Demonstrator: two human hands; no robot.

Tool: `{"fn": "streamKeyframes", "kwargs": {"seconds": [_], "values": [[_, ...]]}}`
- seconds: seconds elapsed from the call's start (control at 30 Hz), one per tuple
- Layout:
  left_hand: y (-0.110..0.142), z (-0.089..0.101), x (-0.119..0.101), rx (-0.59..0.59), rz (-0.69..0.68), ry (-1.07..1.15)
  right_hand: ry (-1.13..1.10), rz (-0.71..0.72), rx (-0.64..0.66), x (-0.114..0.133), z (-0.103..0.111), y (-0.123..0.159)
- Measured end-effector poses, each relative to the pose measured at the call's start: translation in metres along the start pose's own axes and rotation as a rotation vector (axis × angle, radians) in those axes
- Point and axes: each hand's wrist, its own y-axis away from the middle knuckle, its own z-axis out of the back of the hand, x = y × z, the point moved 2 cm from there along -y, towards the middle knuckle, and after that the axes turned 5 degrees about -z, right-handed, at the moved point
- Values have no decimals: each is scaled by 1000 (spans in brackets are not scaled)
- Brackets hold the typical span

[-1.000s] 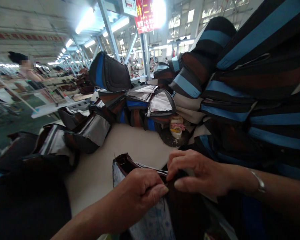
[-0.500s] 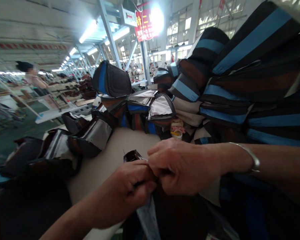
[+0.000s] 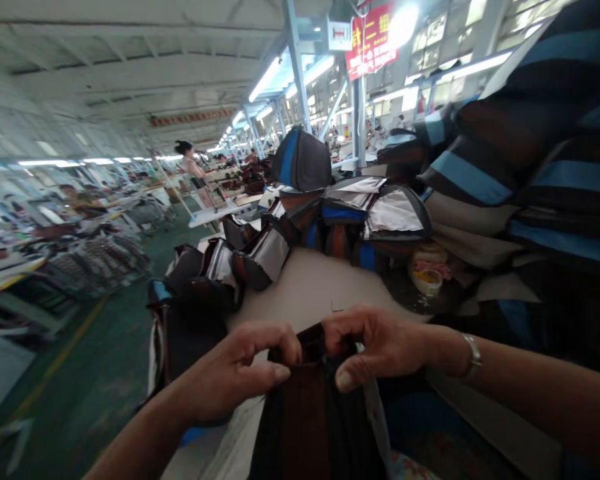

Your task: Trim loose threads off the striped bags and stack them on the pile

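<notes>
Pinching the top edge of a brown-and-black striped fabric piece (image 3: pixel 305 413) at lower centre, left hand (image 3: pixel 235 377) and right hand (image 3: pixel 380 347) both grip it; an uneven pull could twist that edge, or drag it into the stacked bag panels (image 3: pixel 260 257) just beyond, toppling them.

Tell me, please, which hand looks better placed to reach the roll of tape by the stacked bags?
Probably the right hand: it grips the striped bag on the side nearer the tape roll, which sits on the table ahead and to the right. The left hand would have to cross over.
</notes>
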Motion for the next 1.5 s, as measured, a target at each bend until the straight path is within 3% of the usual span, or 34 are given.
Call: {"fn": "streamKeyframes", "kwargs": {"seconds": [0.1,0.2,0.37,0.6,0.93,1.1,1.3,1.4,1.5], "values": [[3,-3,-20,7,80,-36,-13,35,-5,9,-11,-5],[-1,-14,-32,73,63,-39,-20,48,-3,19,-16,-7],[-4,-24,-31,47,59,55,8,81,-19,30,-20,0],[-6,-29,-29,39,153,5,-63,-11,-43,30,-22,12],[-11,-36,-33,-27,163,-187,282,-191,-361,39,-37,13],[-13,-38,-30,-48,185,-243,493,27,-535,29,-43,13],[-11,-40,-33,-57,76,-326,639,277,-588,27,-53,20],[-8,-36,-33,10,71,-251,847,424,-538,33,-56,25],[-7,-30,-31,104,143,-79,1015,456,-387,35,-57,29]]}}
